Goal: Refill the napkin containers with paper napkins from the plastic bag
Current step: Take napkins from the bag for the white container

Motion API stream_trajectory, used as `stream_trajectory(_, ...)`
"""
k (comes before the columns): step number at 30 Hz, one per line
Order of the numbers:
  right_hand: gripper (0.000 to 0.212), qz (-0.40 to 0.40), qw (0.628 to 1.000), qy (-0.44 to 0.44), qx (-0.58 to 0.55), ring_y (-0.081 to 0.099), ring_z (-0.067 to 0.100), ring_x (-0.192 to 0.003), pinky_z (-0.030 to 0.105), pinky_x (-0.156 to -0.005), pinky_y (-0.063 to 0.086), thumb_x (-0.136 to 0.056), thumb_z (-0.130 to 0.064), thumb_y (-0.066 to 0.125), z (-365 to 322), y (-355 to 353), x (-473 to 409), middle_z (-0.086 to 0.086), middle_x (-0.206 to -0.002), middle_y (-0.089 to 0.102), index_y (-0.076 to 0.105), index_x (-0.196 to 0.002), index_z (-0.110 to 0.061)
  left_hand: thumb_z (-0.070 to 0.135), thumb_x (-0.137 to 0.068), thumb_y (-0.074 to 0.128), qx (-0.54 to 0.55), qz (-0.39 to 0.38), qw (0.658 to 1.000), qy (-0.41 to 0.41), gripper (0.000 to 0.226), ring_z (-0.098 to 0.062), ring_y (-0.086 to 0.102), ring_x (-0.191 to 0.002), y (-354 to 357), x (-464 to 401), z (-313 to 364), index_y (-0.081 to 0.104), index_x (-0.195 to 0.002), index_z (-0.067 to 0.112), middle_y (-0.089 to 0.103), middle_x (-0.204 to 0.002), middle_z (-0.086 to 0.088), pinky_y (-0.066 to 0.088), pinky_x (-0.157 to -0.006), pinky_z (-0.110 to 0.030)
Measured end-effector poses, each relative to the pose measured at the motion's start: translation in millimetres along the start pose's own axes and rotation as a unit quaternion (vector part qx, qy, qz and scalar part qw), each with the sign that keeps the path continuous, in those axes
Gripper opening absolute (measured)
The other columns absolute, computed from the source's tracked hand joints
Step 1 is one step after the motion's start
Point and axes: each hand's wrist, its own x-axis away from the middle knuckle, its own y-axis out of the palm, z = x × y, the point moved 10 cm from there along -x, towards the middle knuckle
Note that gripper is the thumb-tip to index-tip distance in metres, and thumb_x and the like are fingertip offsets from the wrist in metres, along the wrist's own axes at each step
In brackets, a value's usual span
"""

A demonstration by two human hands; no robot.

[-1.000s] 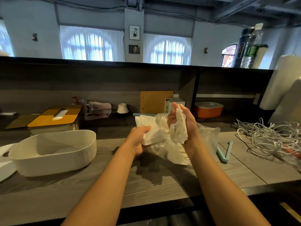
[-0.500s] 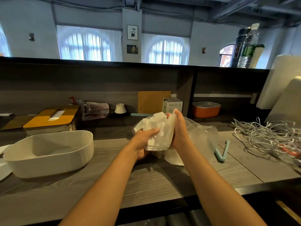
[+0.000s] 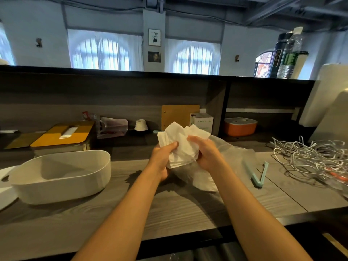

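At the far left a white lid [image 3: 5, 187] lies flat at the counter's edge, just beside the empty white napkin container [image 3: 62, 176] that sits open on the grey wood-grain counter [image 3: 178, 210]. Behind the container, on the darker back ledge, a closed box with a yellow lid [image 3: 64, 134] has a white napkin showing in its slot. Further along the ledge sit a crumpled clear packet [image 3: 113, 127] and a small white cup-shaped piece [image 3: 141, 125].

In the middle, my left hand [image 3: 162, 159] grips the stack of paper napkins [image 3: 180, 146] from the left, thumb across the front sheets and fingers curled under. My right hand [image 3: 205, 153] holds the same stack from the right, fingers curled round its edge. The napkins are raised above the counter, fanned and uneven at the top. The clear plastic bag [image 3: 231, 157] lies slumped beneath and to the right of my hands, with more white napkins visible inside it near my right wrist.

Behind the stack stand a brown board [image 3: 178, 115] and a small white carton [image 3: 202, 120]. To the right, an orange box with a white lid [image 3: 240, 126] sits in the shelf recess. On the counter lie a pale blue bag clip [image 3: 258, 176], open in a V, and a tangle of white cables [image 3: 310, 157].
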Motion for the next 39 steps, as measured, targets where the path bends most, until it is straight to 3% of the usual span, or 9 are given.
stream_trajectory(4, 0.077, -0.060, 0.993, -0.052, 0.083, 0.062, 0.028, -0.110, 0.052, -0.094, 0.053, -0.063, -0.055, 0.081, -6.8, 16.8, 5.7, 0.010, -0.120, 0.063, 0.056, -0.127, -0.021, 0.021, -0.091, 0.069, -0.059, 0.034, 0.997, 0.039, 0.040, -0.022, 0.065, -0.094, -6.6, -3.1, 5.6, 0.055, -0.129, 0.020, 0.066, -0.106, -0.002, 0.057, -0.070, -0.036)
stream_trajectory(7, 0.056, 0.023, 0.979, -0.086, 0.183, 0.061, 0.024, -0.103, 0.048, -0.092, 0.054, -0.075, -0.038, 0.082, -11.3, 4.9, 6.0, 0.008, -0.111, 0.062, 0.057, -0.119, -0.017, 0.023, -0.089, 0.072, -0.105, 0.025, 0.992, 0.067, 0.044, -0.020, 0.065, -0.094, -2.8, -3.8, 8.9, 0.056, -0.130, 0.020, 0.067, -0.109, -0.003, 0.058, -0.072, -0.037)
stream_trajectory(9, 0.042, 0.054, 0.986, -0.069, 0.140, 0.063, 0.027, -0.099, 0.051, -0.088, 0.056, -0.078, -0.028, 0.081, -9.3, -6.1, 2.7, 0.009, -0.106, 0.065, 0.061, -0.112, -0.014, 0.025, -0.089, 0.072, -0.084, 0.005, 0.995, 0.054, 0.042, -0.023, 0.068, -0.095, 1.1, -2.0, 7.7, 0.057, -0.128, 0.019, 0.069, -0.110, -0.005, 0.059, -0.077, -0.040)
stream_trajectory(16, 0.044, 0.030, 1.000, 0.000, 0.004, 0.061, 0.030, -0.107, 0.043, -0.084, 0.057, -0.084, -0.031, 0.075, 2.1, -4.7, -0.6, 0.008, -0.117, 0.062, 0.058, -0.122, -0.017, 0.025, -0.097, 0.060, 0.105, -0.046, 0.993, -0.037, 0.026, -0.032, 0.069, -0.103, 4.9, 0.6, -3.5, 0.061, -0.122, 0.017, 0.072, -0.113, -0.013, 0.059, -0.083, -0.047)
stream_trajectory(23, 0.042, 0.056, 0.998, -0.015, -0.014, 0.061, 0.028, -0.106, 0.049, -0.089, 0.054, -0.085, -0.024, 0.075, -1.8, -13.3, -3.4, 0.009, -0.117, 0.063, 0.058, -0.122, -0.014, 0.022, -0.097, 0.060, 0.119, -0.036, 0.992, -0.026, 0.025, -0.031, 0.071, -0.094, 3.3, 2.7, 0.2, 0.061, -0.120, 0.015, 0.073, -0.106, -0.014, 0.060, -0.072, -0.043)
stream_trajectory(28, 0.046, 0.071, 0.995, -0.064, -0.020, 0.063, 0.027, -0.103, 0.049, -0.088, 0.056, -0.082, -0.022, 0.077, -15.9, -19.0, -0.3, 0.008, -0.114, 0.063, 0.055, -0.121, -0.012, 0.029, -0.098, 0.059, 0.143, -0.067, 0.986, -0.059, 0.023, -0.031, 0.070, -0.095, 8.6, 8.4, -0.3, 0.063, -0.116, 0.015, 0.075, -0.100, -0.014, 0.058, -0.078, -0.047)
stream_trajectory(32, 0.047, -0.102, 0.988, -0.060, -0.100, 0.068, 0.027, -0.091, 0.046, -0.076, 0.059, -0.080, -0.024, 0.075, -30.0, 1.4, 9.0, 0.013, -0.104, 0.066, 0.059, -0.122, -0.010, 0.024, -0.099, 0.057, 0.156, -0.055, 0.979, -0.118, 0.013, -0.034, 0.067, -0.100, 0.6, 9.7, -9.3, 0.057, -0.108, 0.015, 0.068, -0.109, -0.017, 0.055, -0.083, -0.051)
stream_trajectory(35, 0.039, -0.194, 0.979, -0.061, -0.035, 0.068, 0.022, -0.079, 0.038, -0.066, 0.058, -0.078, -0.023, 0.071, -33.9, 19.0, 25.0, 0.009, -0.090, 0.066, 0.059, -0.112, -0.010, 0.032, -0.100, 0.054, 0.168, -0.107, 0.969, -0.147, 0.028, -0.029, 0.064, -0.111, 9.6, 11.2, -9.9, 0.061, -0.122, 0.017, 0.069, -0.115, -0.012, 0.047, -0.104, -0.049)
stream_trajectory(39, 0.028, -0.068, 0.968, -0.113, 0.212, 0.066, 0.026, -0.097, 0.045, -0.088, 0.057, -0.083, -0.021, 0.074, -36.9, 11.7, 23.1, 0.009, -0.105, 0.066, 0.058, -0.106, -0.021, 0.062, -0.096, 0.043, 0.080, -0.173, 0.974, -0.122, 0.055, -0.036, 0.063, -0.113, 16.2, 5.8, -9.8, 0.071, -0.120, 0.022, 0.069, -0.122, -0.016, 0.040, -0.108, -0.056)
